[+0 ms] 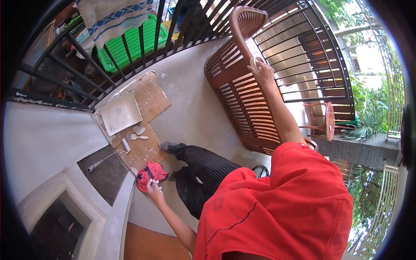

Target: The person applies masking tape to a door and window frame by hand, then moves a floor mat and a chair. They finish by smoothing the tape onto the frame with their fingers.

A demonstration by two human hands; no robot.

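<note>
My left hand (154,190), with whitish smears on its fingers, is closed on a crumpled red cloth (151,173) with dark patches, low at the left. Farther up and to the right, my right hand (263,73) holds a pale ring, which looks like a roll of tape (255,63), against the curved armrest of a brown slatted chair (247,108). Beyond the cloth, a paint roller (126,144), a brush (137,137) and a small scraper-like tool (139,129) lie beside a white paint tray (121,113). They rest on or near stained cardboard (152,96).
A black metal railing (143,47) runs along the top, with a green crate (134,43) and a hanging towel (115,17) behind it. A small brown stool (328,121) stands at the right. A window frame (82,203) is at lower left. My legs extend near the cardboard.
</note>
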